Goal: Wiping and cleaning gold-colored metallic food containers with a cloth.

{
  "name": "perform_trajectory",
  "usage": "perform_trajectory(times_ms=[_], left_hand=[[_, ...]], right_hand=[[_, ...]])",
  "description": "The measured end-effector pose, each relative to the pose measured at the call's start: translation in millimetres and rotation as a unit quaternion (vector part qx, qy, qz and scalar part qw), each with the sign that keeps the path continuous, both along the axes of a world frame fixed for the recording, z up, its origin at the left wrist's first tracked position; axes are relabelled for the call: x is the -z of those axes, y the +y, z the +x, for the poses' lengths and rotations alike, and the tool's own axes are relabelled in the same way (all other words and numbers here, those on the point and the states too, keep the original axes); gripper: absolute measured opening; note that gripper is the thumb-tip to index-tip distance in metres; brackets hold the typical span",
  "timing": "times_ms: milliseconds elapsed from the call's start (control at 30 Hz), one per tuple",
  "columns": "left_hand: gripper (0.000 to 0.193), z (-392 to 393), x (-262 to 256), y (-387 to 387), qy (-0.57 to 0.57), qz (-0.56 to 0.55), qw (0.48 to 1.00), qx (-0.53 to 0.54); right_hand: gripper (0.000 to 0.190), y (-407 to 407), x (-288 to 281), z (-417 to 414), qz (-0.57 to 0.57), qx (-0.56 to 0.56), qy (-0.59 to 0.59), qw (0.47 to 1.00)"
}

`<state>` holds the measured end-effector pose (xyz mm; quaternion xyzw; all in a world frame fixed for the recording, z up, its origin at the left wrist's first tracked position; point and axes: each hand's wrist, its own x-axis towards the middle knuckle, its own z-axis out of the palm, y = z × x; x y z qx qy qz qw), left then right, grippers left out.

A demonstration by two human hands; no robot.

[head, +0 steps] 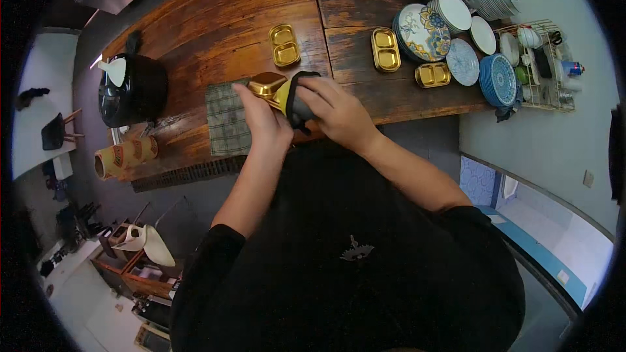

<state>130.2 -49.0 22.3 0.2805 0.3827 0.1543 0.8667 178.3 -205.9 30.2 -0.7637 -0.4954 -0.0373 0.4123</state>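
Observation:
In front of my chest, my left hand grips a small gold metal two-compartment dish, its underside partly showing. My right hand holds a yellow, black and grey cloth against the dish's near part, covering it. Under and left of the hands, a green checked cloth lies on the wooden table. Beyond them stands another gold two-compartment dish. Two more such dishes, one upright to my view and one sideways, are on the right beside the plates.
A black cooker-like appliance and a patterned cardboard tube occupy the table's left end. Stacked plates, blue plates and a wire dish rack stand at the right, near the wall.

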Motion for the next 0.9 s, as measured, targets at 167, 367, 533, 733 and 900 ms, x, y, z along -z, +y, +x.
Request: perform_trajectory(times_ms=[167,367,533,733,900], left_hand=[[0.072,20.4,-22.6,-70.1,0.029,-0.062,0.981,0.184],[0.083,44.4,-27.4,-106.8,0.053,0.039,0.961,0.269],[0.072,56.6,-26.6,-114.4,0.079,0.088,0.955,0.272],[0.067,46.8,-23.1,-117.6,0.063,0.048,0.968,0.237],[0.064,20.4,-19.9,-116.7,0.096,0.064,0.97,0.214]], right_hand=[[0.03,-55.4,5.6,41.2,0.043,0.279,0.307,0.909],[0.034,-123.4,65.1,80.9,0.12,0.41,0.366,0.827],[0.034,-146.4,116.0,87.0,0.173,0.41,0.424,0.789],[0.036,-140.6,206.4,98.5,0.177,0.435,0.684,0.559],[0.033,-122.9,216.8,113.5,0.208,0.395,0.751,0.487]])
